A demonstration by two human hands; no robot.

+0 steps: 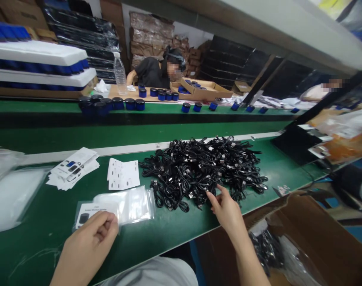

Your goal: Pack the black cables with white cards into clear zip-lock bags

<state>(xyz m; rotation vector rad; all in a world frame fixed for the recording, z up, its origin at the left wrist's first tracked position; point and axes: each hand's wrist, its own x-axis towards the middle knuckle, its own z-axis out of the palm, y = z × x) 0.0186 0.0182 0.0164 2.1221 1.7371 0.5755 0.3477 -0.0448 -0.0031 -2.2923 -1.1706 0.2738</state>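
Observation:
My left hand (90, 242) is closed in a pinch on the edge of a clear plastic bag (81, 212) with a printed leaflet inside. A stack of clear bags (130, 204) lies just beyond it, partly overlapped. A wide heap of bundled black USB cables (199, 171) covers the middle of the green table. At the heap's near edge is my right hand (227, 208), thumb and forefinger apart, reaching against the cables; I see no cable lifted in it. Printed leaflets (72, 169) and white instruction sheets (124, 174) lie behind the bags.
Blue-and-black round units (139, 104) line the raised green ledge. A co-worker (151, 71) sits behind it, near a plastic bottle (120, 73). Large plastic bags (17, 198) lie at left. An open cardboard box (312, 234) with bagged cables stands below the table's right edge.

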